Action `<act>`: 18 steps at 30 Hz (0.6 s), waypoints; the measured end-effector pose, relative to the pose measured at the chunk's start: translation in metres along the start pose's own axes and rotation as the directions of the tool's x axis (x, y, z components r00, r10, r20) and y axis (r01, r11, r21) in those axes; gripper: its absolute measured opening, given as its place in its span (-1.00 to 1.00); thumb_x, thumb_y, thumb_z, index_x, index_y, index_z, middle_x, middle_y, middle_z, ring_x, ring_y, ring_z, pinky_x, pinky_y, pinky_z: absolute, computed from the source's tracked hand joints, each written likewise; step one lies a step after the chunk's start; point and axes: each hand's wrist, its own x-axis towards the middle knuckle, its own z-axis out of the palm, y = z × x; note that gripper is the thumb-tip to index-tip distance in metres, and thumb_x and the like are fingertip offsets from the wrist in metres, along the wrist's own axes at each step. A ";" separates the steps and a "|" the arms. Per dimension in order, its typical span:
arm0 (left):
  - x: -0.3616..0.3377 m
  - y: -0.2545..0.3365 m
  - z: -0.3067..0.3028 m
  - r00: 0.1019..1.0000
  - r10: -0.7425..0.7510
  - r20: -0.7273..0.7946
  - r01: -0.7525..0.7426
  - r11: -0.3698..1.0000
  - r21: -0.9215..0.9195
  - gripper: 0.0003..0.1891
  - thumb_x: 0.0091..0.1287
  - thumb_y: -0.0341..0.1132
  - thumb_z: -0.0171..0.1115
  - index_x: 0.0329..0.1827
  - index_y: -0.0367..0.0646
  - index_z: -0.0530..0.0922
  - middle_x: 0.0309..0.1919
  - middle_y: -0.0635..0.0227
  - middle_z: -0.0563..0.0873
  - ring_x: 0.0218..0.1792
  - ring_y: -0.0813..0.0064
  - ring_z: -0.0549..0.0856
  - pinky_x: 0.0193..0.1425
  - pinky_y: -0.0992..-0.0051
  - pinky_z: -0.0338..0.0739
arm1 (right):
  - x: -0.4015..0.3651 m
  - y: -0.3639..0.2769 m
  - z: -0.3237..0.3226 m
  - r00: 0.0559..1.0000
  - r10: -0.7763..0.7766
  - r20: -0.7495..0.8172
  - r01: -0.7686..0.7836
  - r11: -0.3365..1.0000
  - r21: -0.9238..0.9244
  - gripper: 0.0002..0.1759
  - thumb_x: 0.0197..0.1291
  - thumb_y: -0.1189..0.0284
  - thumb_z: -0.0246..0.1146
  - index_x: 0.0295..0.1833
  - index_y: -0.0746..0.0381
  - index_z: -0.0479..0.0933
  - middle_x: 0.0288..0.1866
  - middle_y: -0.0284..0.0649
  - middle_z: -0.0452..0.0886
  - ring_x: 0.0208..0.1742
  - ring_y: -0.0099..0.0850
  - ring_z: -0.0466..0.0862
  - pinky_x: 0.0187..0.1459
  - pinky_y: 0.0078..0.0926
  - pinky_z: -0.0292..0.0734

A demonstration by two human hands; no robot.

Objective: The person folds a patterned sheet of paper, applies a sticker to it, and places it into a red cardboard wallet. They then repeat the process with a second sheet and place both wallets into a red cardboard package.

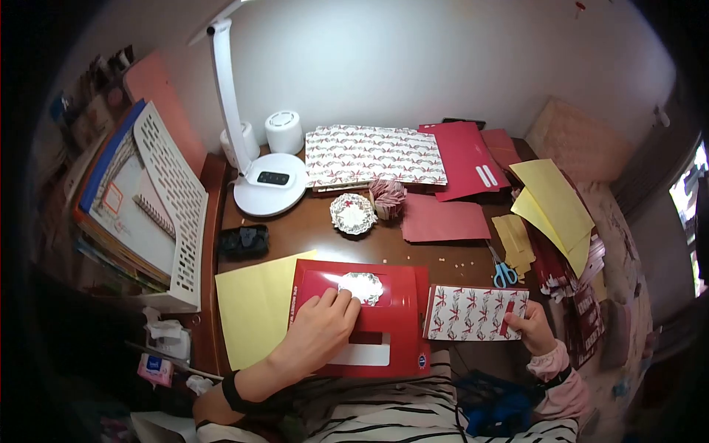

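Observation:
My left hand (pixel 323 325) rests on a red card frame (pixel 399 325) at the near edge of the wooden desk (pixel 310 229), fingers pressing a small white patterned paper rosette (pixel 363 286) in the frame's window. My right hand (pixel 532 325) pinches the right edge of a white patterned sheet (pixel 473 313) with red floral print, thumb by a small red strip (pixel 507 318). The sheet lies just right of the red card.
A yellow sheet (pixel 255 306) lies left of the card. Blue scissors (pixel 504 272), red papers (pixel 443 219), yellow papers (pixel 554 199), a second rosette (pixel 353 213), a large patterned sheet (pixel 373 155), a white desk lamp (pixel 267 181) and a file rack (pixel 173 199) surround them.

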 end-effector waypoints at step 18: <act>-0.002 0.003 0.007 0.998 0.055 0.007 -0.056 0.995 0.087 -0.74 0.17 -0.38 0.25 -0.08 -0.22 0.56 -0.20 0.32 0.57 -0.13 0.40 0.60 -0.11 0.49 0.53 | 0.072 -0.033 0.031 0.869 0.291 0.399 -0.174 0.936 -0.305 -0.49 0.29 0.52 0.43 0.29 0.33 0.45 0.13 -0.26 0.69 0.10 -0.55 0.69 0.16 -0.50 0.62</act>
